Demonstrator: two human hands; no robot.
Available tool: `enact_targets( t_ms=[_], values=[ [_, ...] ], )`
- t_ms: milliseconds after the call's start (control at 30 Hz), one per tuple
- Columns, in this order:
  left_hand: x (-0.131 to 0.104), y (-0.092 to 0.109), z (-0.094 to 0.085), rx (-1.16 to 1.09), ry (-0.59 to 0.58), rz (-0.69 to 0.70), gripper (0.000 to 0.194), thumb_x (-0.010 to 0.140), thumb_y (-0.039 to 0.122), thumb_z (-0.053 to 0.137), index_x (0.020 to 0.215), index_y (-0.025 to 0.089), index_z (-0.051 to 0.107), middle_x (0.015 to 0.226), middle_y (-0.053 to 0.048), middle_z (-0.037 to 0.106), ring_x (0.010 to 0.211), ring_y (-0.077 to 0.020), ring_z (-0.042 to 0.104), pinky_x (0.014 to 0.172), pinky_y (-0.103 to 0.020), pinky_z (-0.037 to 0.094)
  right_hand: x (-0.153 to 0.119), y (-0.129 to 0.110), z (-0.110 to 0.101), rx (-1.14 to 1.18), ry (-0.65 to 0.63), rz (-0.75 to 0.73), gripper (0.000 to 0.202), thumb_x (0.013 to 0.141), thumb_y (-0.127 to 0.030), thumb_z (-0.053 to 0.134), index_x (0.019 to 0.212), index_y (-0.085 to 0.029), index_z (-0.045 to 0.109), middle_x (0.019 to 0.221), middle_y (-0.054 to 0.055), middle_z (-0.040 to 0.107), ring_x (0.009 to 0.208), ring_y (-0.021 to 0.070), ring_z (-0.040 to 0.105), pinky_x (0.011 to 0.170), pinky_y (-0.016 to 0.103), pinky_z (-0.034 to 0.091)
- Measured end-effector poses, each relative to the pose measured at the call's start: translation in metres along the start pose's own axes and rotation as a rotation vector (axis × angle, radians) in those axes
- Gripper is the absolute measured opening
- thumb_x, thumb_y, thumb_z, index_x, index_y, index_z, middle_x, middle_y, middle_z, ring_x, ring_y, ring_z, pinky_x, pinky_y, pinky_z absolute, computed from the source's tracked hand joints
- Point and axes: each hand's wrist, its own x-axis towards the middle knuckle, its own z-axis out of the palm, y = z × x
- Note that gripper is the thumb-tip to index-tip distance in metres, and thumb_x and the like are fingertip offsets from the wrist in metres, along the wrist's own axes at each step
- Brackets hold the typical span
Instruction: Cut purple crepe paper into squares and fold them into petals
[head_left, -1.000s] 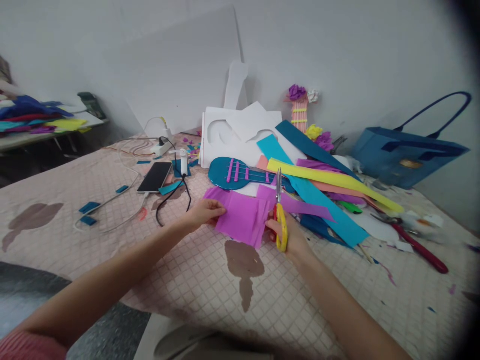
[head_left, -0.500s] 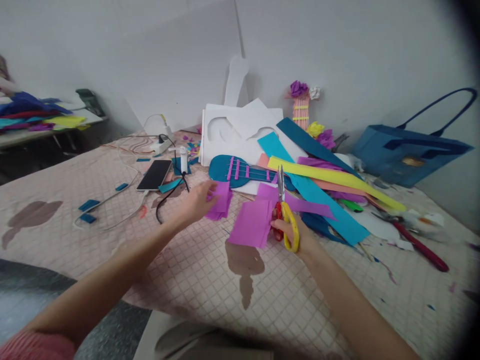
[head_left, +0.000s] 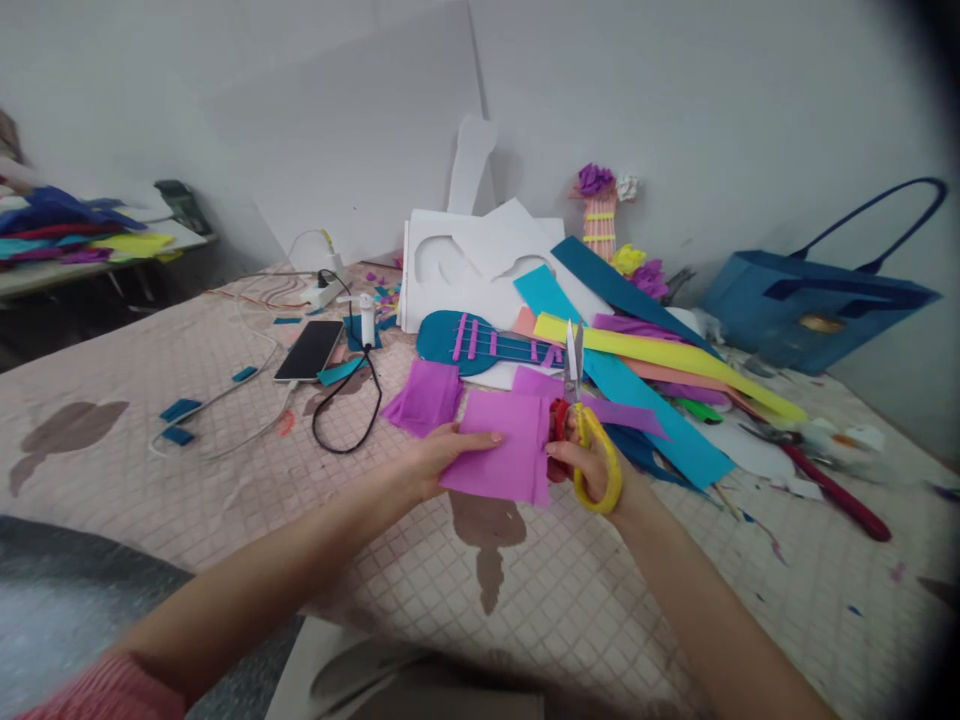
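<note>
My left hand [head_left: 444,455] pinches the left edge of a stack of purple paper pieces [head_left: 504,450], thumb on top and fingers beneath. At the stack's right side, my right hand [head_left: 589,462] has its fingers through the red and yellow handles of scissors [head_left: 600,465], whose blades point away from me and stand slightly apart. Another purple paper pile [head_left: 426,397] lies behind my left hand. Beyond the stack rests a teal paper guitar [head_left: 457,342] with purple strips across it.
Long teal, yellow and orange paper strips [head_left: 637,345] cover the right side. Red-handled pliers [head_left: 840,492] and a blue bag [head_left: 817,300] are farther right. A phone [head_left: 309,350], cables and a white device [head_left: 367,322] lie left. White cutouts [head_left: 439,285] lean at the wall.
My left hand has moved right and toward me, from the rear purple pile to the front stack, and has taken hold of it. The scissors have shifted slightly right, with their blades a little wider apart.
</note>
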Motion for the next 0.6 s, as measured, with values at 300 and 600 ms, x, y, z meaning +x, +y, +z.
enact_targets(
  t_ms=[300,600],
  values=[
    [-0.019,-0.006,0.01,-0.094,-0.087,-0.122,0.047,0.064,0.018,0.082,0.107,0.01,0.065,0.106,-0.015,0.069,0.091,-0.0229,0.067,0.084,-0.035,0.054,-0.006,-0.001,0.002,0.038,0.042,0.001,0.023,0.059,-0.023,0.063,0.076,-0.022,0.047,0.059,-0.01,0.048,0.037,0.0068,0.042,0.039,0.023,0.031],
    [-0.018,-0.022,0.017,0.002,-0.005,-0.011,0.042,0.06,0.021,0.085,0.096,0.01,0.068,0.095,-0.011,0.071,0.077,-0.0179,0.068,0.072,-0.028,0.055,-0.015,-0.006,0.013,0.032,0.117,0.047,0.022,0.059,-0.022,0.062,0.076,-0.022,0.047,0.055,-0.01,0.046,0.037,0.0067,0.041,0.038,0.022,0.03]
  ],
)
